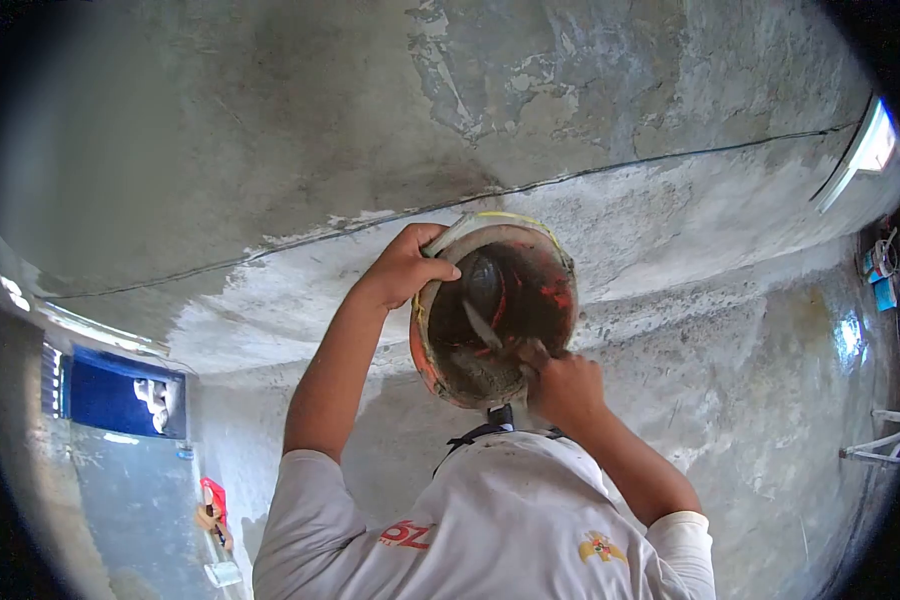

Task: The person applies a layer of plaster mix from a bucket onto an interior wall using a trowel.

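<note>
My left hand is closed on the upper left rim of an orange bucket, by its pale handle, with the thumb over the edge. The bucket is crusted with grey cement, and its open mouth faces the camera. A dark grey wet mix lies in its lower part. My right hand is at the lower right rim, its fingers curled round the handle of a trowel. The trowel's blade reaches into the bucket; its handle is mostly hidden by my fingers.
Rough grey plastered wall surrounds the bucket, with a dark cable running across it. A blue panel is at the left, above a red object. At the right are a blue item and a white frame.
</note>
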`<state>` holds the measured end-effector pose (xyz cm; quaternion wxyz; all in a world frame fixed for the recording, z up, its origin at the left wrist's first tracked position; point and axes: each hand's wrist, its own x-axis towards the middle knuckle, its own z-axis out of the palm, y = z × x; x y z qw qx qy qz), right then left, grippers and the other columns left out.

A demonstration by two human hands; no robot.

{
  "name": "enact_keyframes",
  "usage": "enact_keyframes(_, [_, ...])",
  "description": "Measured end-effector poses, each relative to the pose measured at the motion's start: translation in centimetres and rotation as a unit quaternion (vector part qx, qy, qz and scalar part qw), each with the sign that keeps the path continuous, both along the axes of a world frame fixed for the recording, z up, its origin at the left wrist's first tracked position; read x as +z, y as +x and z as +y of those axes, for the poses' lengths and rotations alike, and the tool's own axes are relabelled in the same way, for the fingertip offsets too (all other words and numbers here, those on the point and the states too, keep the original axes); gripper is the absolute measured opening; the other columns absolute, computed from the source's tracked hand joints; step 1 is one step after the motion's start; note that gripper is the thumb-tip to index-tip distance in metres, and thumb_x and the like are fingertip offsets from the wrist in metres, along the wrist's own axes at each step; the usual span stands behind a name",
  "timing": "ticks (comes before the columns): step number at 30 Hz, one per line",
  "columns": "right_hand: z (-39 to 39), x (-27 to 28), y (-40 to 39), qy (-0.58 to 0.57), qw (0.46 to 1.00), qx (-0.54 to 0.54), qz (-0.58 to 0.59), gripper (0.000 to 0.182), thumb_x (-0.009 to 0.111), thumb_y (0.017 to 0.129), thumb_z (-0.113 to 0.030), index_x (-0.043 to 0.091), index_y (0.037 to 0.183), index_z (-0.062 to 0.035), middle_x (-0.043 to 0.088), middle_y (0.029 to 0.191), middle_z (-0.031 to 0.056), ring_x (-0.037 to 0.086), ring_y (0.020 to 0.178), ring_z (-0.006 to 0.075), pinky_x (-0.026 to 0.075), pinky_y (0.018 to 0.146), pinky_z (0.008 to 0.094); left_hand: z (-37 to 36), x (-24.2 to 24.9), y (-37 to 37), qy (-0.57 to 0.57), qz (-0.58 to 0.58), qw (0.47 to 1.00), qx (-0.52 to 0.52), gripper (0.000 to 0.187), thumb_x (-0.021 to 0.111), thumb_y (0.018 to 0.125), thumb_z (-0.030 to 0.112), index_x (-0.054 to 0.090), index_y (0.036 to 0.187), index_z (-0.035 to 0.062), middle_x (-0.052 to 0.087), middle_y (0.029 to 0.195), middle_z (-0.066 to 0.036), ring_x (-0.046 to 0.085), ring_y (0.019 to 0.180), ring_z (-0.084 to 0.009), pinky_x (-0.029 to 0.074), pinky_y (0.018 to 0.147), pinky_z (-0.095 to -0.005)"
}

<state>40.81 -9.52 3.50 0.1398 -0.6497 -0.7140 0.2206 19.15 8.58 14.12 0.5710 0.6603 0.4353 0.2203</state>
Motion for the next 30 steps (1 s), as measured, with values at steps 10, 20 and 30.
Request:
enact_keyframes(10, [4.4, 0.3, 0.0, 0.261, 0.937, 0.075, -0.220, 0.040, 0.063, 0.081, -0.018, 0.063, 0.119, -0.0068, 0.069, 0.084, 0.0101, 0.068, 0.071, 0.0306, 0.055, 0.060, 0.0446, 0.2, 0.4, 1.2, -0.016, 0.052, 0.998, 0.035, 0.047, 0.072, 0.072, -0.001, 0.063, 0.118, -0.0044, 0.068, 0.099, -0.013, 0.066, 0.088, -0.0228, 0.054, 0.081, -0.0353])
enact_keyframes(20, [2.9, 5.1, 3.0, 0.007, 0.984, 0.129, -0.126, 0.016, 0.067, 0.076, -0.020, 0.074, 0.087, -0.0094, 0.071, 0.077, 0.0140, 0.072, 0.076, 0.0325, 0.057, 0.063, 0.0466, 0.6, -0.6, 2.1, -0.012, 0.035, 0.997, 0.069, 0.042, 0.067, 0.073, -0.002, 0.064, 0.115, -0.0056, 0.070, 0.095, -0.013, 0.068, 0.084, -0.0210, 0.054, 0.079, -0.0346])
enact_keyframes(30, [0.3, 2.1, 1.7, 0.091, 0.996, 0.002, -0.011, 0.030, 0.066, 0.080, -0.029, 0.069, 0.110, -0.0228, 0.069, 0.079, 0.0141, 0.070, 0.072, 0.0376, 0.056, 0.062, 0.0511, 0.7, 0.6, 2.0, -0.020, -0.043, 0.999, 0.007, 0.045, 0.069, 0.073, -0.002, 0.062, 0.117, -0.0060, 0.070, 0.099, -0.013, 0.068, 0.088, -0.0227, 0.053, 0.083, -0.0349])
